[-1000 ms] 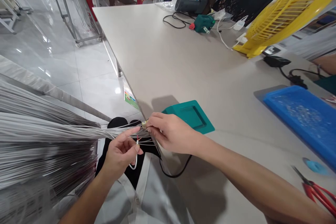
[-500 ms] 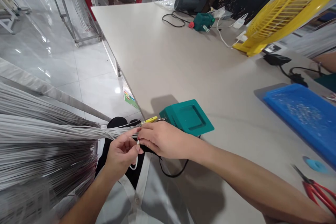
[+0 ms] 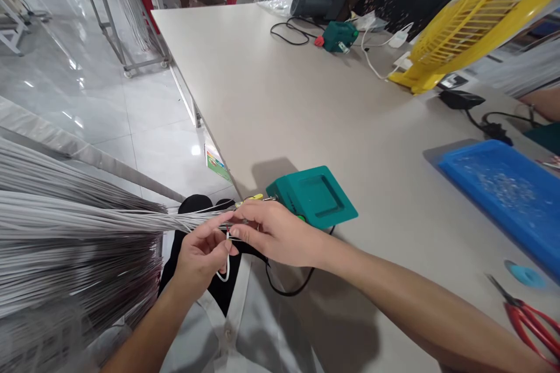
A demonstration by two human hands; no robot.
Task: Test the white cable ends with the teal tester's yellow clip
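Note:
A thick bundle of thin white wires (image 3: 79, 227) fans in from the left and narrows to its ends at the table's near edge. My left hand (image 3: 199, 256) pinches one thin white wire (image 3: 226, 268), which loops down below the fingers. My right hand (image 3: 273, 232) meets it fingertip to fingertip, pinched on the same wire's end. A small yellow clip (image 3: 250, 200) sticks out just above my right fingers, beside a teal box (image 3: 317, 195) with a black cable.
A blue tray (image 3: 503, 192) lies at the right, red scissors (image 3: 527, 320) near the front right corner. A yellow fan (image 3: 476, 17), chargers and cables crowd the far right. Beyond the table's left edge (image 3: 192, 105) is shiny floor with metal racks.
My right hand slid down off the yellow clip, which now shows, and pinched the wire end held by my left hand. The left hand barely moved.

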